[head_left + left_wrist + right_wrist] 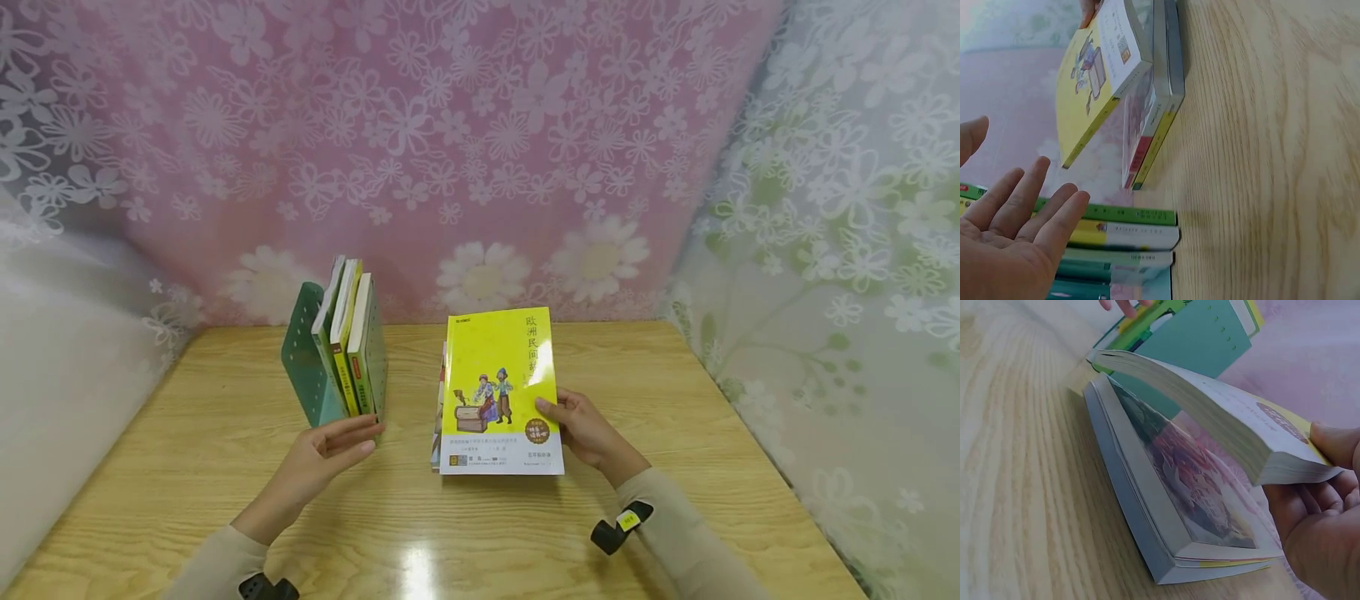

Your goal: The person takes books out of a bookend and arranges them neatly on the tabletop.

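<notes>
My right hand (596, 433) pinches the right edge of a yellow paperback book (487, 358), thumb on the cover and fingers beneath. In the right wrist view, the book (1210, 406) is lifted at a tilt above a stack of books (1166, 481) lying on the table. My left hand (322, 462) has its fingers extended and holds nothing. It is just in front of a green bookend (303, 358), in which several books (352, 342) stand upright, leaning slightly. The left wrist view shows the green and yellow spines (1129, 215) beyond the left fingertips.
A wooden table (375, 533) carries everything. Behind it hangs a pink flowered cloth (480, 167), and a white flowered cloth (840, 333) hangs along the right side. Each wrist wears a black camera (622, 527).
</notes>
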{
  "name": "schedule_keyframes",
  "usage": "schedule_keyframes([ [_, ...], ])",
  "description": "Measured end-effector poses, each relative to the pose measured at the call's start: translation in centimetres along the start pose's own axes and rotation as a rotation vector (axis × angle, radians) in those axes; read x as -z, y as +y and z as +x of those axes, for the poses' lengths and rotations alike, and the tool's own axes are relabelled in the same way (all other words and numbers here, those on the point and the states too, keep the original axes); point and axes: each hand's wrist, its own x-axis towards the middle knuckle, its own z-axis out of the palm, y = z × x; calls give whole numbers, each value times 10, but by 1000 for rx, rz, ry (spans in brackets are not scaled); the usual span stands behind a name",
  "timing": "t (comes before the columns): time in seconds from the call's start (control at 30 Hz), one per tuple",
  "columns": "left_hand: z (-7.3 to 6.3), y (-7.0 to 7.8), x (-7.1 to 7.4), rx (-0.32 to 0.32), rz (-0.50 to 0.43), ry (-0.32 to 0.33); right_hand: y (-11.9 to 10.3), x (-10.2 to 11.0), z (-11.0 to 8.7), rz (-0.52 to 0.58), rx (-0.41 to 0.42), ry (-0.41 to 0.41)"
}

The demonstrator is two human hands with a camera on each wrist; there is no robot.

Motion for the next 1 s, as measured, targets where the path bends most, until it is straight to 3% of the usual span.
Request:
schedule_keyframes([
  [0.3,-13,1,19,8,78,9,3,0,13,75,-63,52],
  [0.67,-20,7,29,4,146,109,16,2,27,69,-129,90],
  [0.83,-20,8,29,-11,149,142,19,-1,32,-1,-188,125],
  [1.0,-20,11,30,-60,179,225,18,-3,33,-183,-233,197],
])
